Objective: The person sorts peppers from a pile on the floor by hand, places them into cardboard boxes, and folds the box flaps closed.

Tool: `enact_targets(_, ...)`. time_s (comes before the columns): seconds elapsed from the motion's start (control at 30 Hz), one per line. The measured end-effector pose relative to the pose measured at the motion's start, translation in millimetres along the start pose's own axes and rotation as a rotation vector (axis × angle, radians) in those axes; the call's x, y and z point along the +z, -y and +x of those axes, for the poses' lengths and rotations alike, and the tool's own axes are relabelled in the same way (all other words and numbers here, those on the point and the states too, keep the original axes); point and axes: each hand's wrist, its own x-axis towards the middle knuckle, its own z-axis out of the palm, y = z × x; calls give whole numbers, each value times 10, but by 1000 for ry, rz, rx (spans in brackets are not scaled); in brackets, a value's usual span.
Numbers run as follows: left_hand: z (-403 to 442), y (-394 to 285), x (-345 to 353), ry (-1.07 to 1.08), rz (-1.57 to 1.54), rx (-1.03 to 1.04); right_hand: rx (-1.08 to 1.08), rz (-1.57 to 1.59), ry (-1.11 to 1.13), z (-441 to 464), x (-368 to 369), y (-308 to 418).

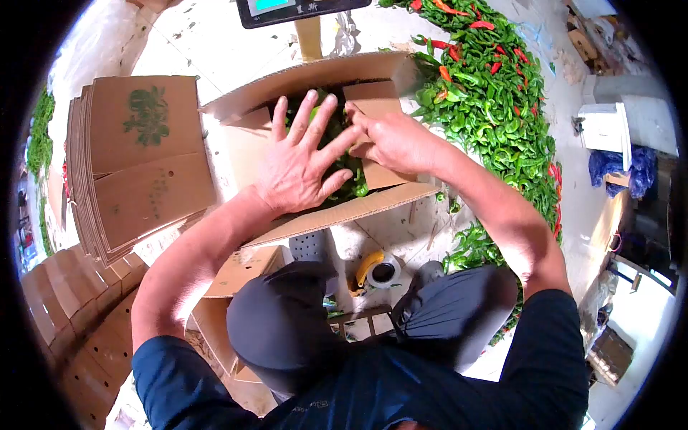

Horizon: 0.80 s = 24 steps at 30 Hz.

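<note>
An open cardboard box [287,80] stands before me with green peppers [352,188] inside, partly hidden by my hands. My left hand [301,158] lies over the peppers, palm down with its fingers spread, holding nothing. To its right, my right hand [398,140] is at the right inner flap [376,104], its fingers bent and close together near my left fingertips. What those fingers hold, if anything, is hidden.
A stack of flat cardboard [143,143] lies left of the box. A large heap of green and red peppers [494,107] spreads along the right. Beyond the box stands a scale [301,11]. Near my knees are a tape roll [383,271] and another carton [240,272].
</note>
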Motion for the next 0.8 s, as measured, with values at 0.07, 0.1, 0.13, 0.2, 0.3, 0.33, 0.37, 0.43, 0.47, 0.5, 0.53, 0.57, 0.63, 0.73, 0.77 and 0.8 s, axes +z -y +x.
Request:
enact_targets(0.07, -57, 17, 40, -49, -31, 70, 6, -7, -21, -18, -10, 38)
enact_targets(0.1, -71, 12, 53, -40, -23, 87, 41, 5, -27, -50, -15, 71)
enact_targets(0.13, -69, 3, 24, -42, 37, 130, 37, 5, -44, -71, -1, 77)
enact_targets(0.2, -42, -34, -26, -12, 36, 60, 33, -2, -81, -109, 12, 58)
enact_targets(0.3, -22, -43, -40, 43, 3, -61, 140, 4, -17, -135, -91, 179)
enact_targets(0.33, -19, -49, -45, 80, -16, -92, 130, 19, -45, -125, -64, 163)
enact_targets(0.37, -20, -46, -53, 116, -35, -125, 125, 11, -51, -117, -55, 142)
enact_targets(0.43, -30, -37, -72, 70, -29, -80, 115, 1, -59, -113, -43, 118)
enact_targets(0.47, -25, -30, -57, 21, -18, -31, 141, 17, -6, -93, -117, 154)
enact_targets(0.5, -14, -27, -45, -28, -7, 19, 107, 65, -38, -84, -90, 123)
enact_targets(0.53, 4, -34, -40, -47, -30, 61, 74, 114, -71, -79, -67, 108)
enact_targets(0.57, 10, -44, -38, -35, -33, 48, 43, 163, -104, -74, -51, 109)
enact_targets(0.63, 30, 13, -71, 16, -151, -2, 113, 82, -47, -89, -87, 127)
enact_targets(0.73, 58, 111, -39, -38, -255, -103, 137, 36, -53, -102, -84, 139)
enact_targets(0.77, 75, 125, -37, 53, -145, -73, 108, 41, -78, -109, -57, 118)
enact_targets(0.8, 85, 121, -17, 77, -78, -26, 77, 42, -104, -109, -32, 82)
